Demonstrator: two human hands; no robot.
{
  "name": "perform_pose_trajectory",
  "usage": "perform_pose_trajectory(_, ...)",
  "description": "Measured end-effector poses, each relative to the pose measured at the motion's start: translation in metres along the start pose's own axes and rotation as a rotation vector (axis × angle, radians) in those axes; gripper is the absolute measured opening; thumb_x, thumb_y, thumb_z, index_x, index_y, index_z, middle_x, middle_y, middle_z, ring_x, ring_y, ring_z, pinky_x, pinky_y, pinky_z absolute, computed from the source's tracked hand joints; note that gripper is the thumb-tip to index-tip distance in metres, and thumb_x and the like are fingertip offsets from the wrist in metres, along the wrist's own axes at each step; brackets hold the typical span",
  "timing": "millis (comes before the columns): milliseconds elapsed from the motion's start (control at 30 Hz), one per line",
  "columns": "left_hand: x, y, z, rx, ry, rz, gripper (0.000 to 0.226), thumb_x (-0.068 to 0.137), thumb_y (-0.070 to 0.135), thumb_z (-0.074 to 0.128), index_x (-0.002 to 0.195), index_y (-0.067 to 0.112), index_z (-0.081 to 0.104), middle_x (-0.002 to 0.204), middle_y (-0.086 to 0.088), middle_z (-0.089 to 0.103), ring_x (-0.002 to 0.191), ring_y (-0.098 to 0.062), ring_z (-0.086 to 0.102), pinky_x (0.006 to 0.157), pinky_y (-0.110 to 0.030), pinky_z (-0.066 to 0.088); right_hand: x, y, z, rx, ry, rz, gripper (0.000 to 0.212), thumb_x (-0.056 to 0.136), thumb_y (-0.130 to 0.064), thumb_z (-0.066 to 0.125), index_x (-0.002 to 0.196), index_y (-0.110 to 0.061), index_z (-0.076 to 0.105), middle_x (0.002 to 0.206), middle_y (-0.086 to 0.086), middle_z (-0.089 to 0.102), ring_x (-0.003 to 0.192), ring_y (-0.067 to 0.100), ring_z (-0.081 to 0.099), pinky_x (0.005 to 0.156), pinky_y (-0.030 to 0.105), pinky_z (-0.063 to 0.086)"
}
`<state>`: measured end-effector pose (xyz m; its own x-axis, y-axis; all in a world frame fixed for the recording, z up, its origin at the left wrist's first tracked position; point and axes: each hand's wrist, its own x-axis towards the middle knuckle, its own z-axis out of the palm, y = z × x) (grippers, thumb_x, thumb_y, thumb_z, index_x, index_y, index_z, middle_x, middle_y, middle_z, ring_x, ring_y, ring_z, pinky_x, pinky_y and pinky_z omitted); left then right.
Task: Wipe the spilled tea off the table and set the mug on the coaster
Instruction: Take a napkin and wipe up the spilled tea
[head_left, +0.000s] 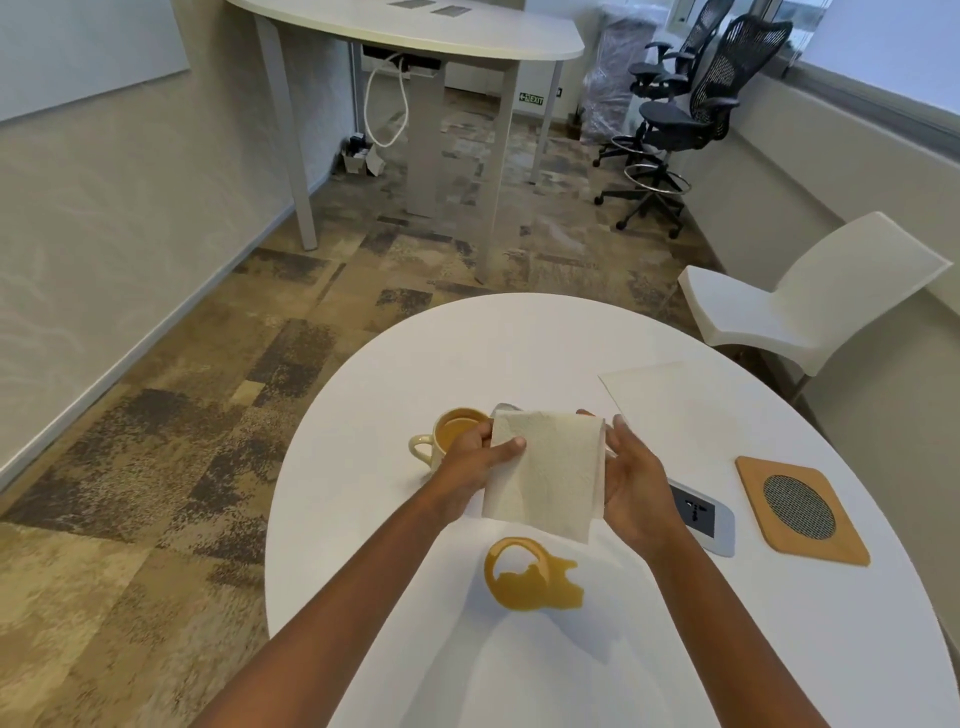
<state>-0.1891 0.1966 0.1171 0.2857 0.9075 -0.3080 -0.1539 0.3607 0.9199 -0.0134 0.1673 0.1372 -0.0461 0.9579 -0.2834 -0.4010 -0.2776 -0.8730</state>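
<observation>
Both hands were clamped on a folded white paper towel (545, 473), held up between them over the round white desk (519, 338). The left hand (475, 460) pinched the towel's left edge, thumb lying across its front. The right hand (636, 486) gripped the right edge, its fingers curled behind the sheet. The towel hung roughly upright, its lower edge just beyond the spilled tea (530, 577). The spill was an amber puddle on the desk, with a ring-shaped arc on its far side, between the two forearms.

The cream mug (441, 436) stood on the desk just behind the left hand and was partly hidden by it. Its handle pointed left and there was tea inside. It was well apart from the coaster (800, 509), a square cork piece with a round mesh centre, which lay flat near the desk's right edge. Between the right hand and the coaster, a grey socket plate (709, 519) sat flush in the desk. A second flat paper sheet (670, 400) lay farther back on the right.

Beyond the desk stood a white plastic chair (810, 306), two black mesh office chairs (691, 114) and a tall white table (415, 31), all on mottled brown carpet (156, 467).
</observation>
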Motion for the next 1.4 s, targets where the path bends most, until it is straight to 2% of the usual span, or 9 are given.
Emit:
perform_pose_trajectory(133, 0.006, 0.008, 0.0, -0.019, -0.016, 0.053, 0.033, 0.089, 0.003, 0.055, 0.121, -0.004, 0.052, 0.105, -0.012, 0.061, 0.067, -0.003, 0.067, 0.055, -0.012, 0.054, 0.001, 0.003, 0.012, 0.002, -0.121, 0.118, 0.047, 0.086, -0.042, 0.044, 0.118, -0.01, 0.059, 0.112, 0.015, 0.068, 0.102, 0.03, 0.064, 0.088, 0.045, 0.052)
perform_pose_trajectory(267, 0.014, 0.02, -0.008, 0.188, 0.114, 0.144, 0.029, 0.093, 0.018, 0.053, 0.119, 0.005, 0.053, 0.108, -0.012, 0.061, 0.082, -0.012, 0.059, 0.064, -0.015, 0.053, 0.015, 0.005, 0.028, -0.225, 0.005, 0.048, 0.036, 0.089, -0.011, 0.053, 0.124, -0.002, 0.05, 0.107, 0.012, 0.065, 0.095, 0.026, 0.063, 0.075, 0.033, 0.058)
perform_pose_trajectory(367, 0.021, 0.023, -0.034, 0.311, 0.322, 0.221, 0.025, 0.096, 0.013, 0.044, 0.116, 0.005, 0.055, 0.119, -0.019, 0.06, 0.104, -0.027, 0.058, 0.092, -0.038, 0.048, 0.034, -0.008, 0.045, -0.474, 0.15, -0.083, 0.026, 0.094, -0.017, 0.049, 0.117, -0.007, 0.053, 0.093, 0.003, 0.063, 0.08, 0.015, 0.059, 0.06, 0.023, 0.053)
perform_pose_trajectory(467, 0.023, 0.008, -0.067, 0.583, 0.509, 0.291, 0.025, 0.096, 0.012, 0.042, 0.115, 0.006, 0.057, 0.121, -0.015, 0.06, 0.109, -0.029, 0.056, 0.094, -0.038, 0.045, 0.067, -0.016, 0.063, -0.862, 0.208, -0.283, 0.028, 0.097, -0.014, 0.043, 0.121, -0.005, 0.052, 0.103, 0.005, 0.055, 0.092, 0.02, 0.052, 0.058, 0.023, 0.038)
perform_pose_trajectory(667, 0.035, -0.025, -0.092, 0.871, 0.465, 0.202, 0.028, 0.095, 0.026, 0.044, 0.111, 0.01, 0.06, 0.12, -0.009, 0.062, 0.107, -0.024, 0.057, 0.092, -0.036, 0.05, 0.127, 0.011, 0.101, -1.524, -0.218, -0.114, 0.035, 0.098, -0.014, 0.036, 0.131, -0.008, 0.045, 0.135, 0.014, 0.051, 0.12, 0.031, 0.05, 0.1, 0.038, 0.041)
perform_pose_trajectory(767, 0.042, -0.038, -0.091, 1.005, 0.471, 0.144, 0.035, 0.096, 0.033, 0.041, 0.11, 0.006, 0.059, 0.118, -0.01, 0.062, 0.106, -0.022, 0.056, 0.09, -0.032, 0.047, 0.139, 0.026, 0.111, -1.641, -0.322, 0.031, 0.036, 0.099, -0.021, 0.032, 0.127, -0.006, 0.048, 0.133, 0.015, 0.053, 0.118, 0.031, 0.051, 0.101, 0.037, 0.04)
perform_pose_trajectory(900, 0.049, -0.044, -0.09, 1.033, 0.448, 0.15, 0.035, 0.097, 0.035, 0.036, 0.107, 0.007, 0.055, 0.113, -0.009, 0.062, 0.102, -0.021, 0.055, 0.086, -0.028, 0.046, 0.152, 0.036, 0.111, -1.523, -0.346, 0.151, 0.033, 0.097, -0.033, 0.038, 0.111, -0.008, 0.054, 0.123, 0.014, 0.059, 0.099, 0.022, 0.054, 0.088, 0.032, 0.041)
perform_pose_trajectory(1133, 0.051, -0.055, -0.093, 1.035, 0.43, 0.194, 0.037, 0.099, 0.029, 0.031, 0.1, 0.006, 0.06, 0.103, -0.011, 0.067, 0.095, -0.024, 0.056, 0.074, -0.029, 0.047, 0.168, 0.041, 0.075, -1.019, -0.27, 0.441, 0.042, 0.093, -0.043, 0.043, 0.119, -0.011, 0.05, 0.119, 0.015, 0.057, 0.105, 0.024, 0.056, 0.092, 0.038, 0.047)
perform_pose_trajectory(1400, 0.055, -0.055, -0.094, 0.934, 0.386, 0.171, 0.041, 0.1, 0.03, 0.03, 0.093, 0.005, 0.06, 0.097, -0.013, 0.071, 0.09, -0.031, 0.063, 0.072, -0.031, 0.044, 0.152, 0.069, 0.034, -0.468, -0.082, 0.409, 0.029, 0.098, -0.03, 0.036, 0.094, -0.014, 0.06, 0.09, 0.006, 0.063, 0.081, 0.017, 0.058, 0.071, 0.027, 0.047)
